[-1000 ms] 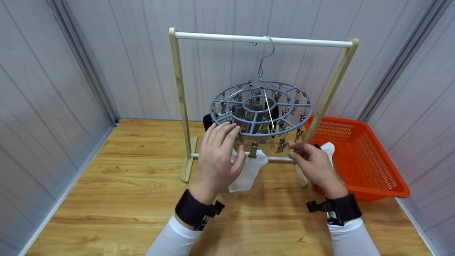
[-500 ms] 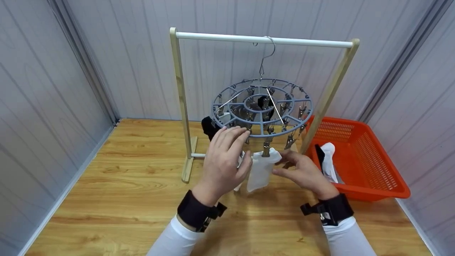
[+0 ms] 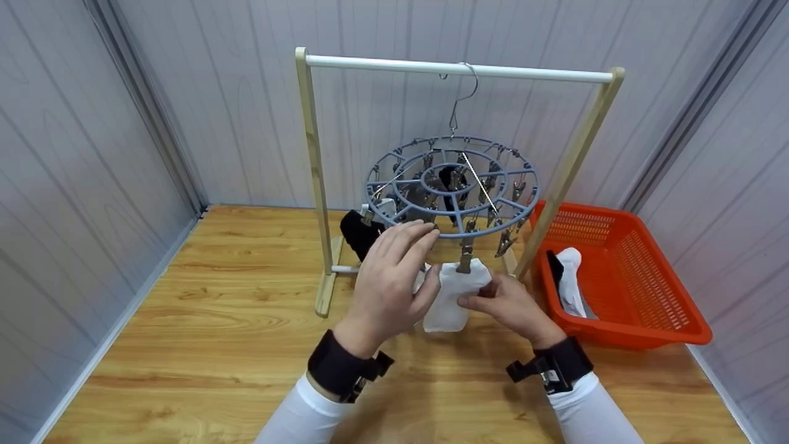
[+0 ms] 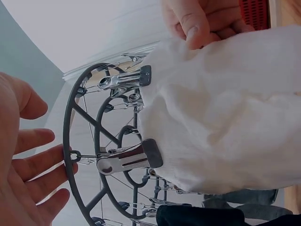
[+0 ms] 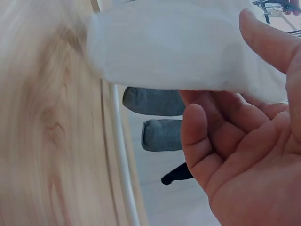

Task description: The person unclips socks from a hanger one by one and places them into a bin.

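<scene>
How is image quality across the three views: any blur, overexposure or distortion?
Head view: sharp and evenly lit, with soft shadows under the arms on the table and wide-angle bowing at the wall edges. Left wrist view: background blown out to white; the sock and clips are fairly sharp. Right wrist view: the wood at left is smeared, the sock soft and washed out, the right hand clearer.

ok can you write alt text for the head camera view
A person's right hand pinches a white sock clipped to a round grey plastic peg hanger, while the left hand touches the hanger's rim. The hanger hangs from a wooden rack on a wooden table, with an orange plastic basket on the right.
</scene>
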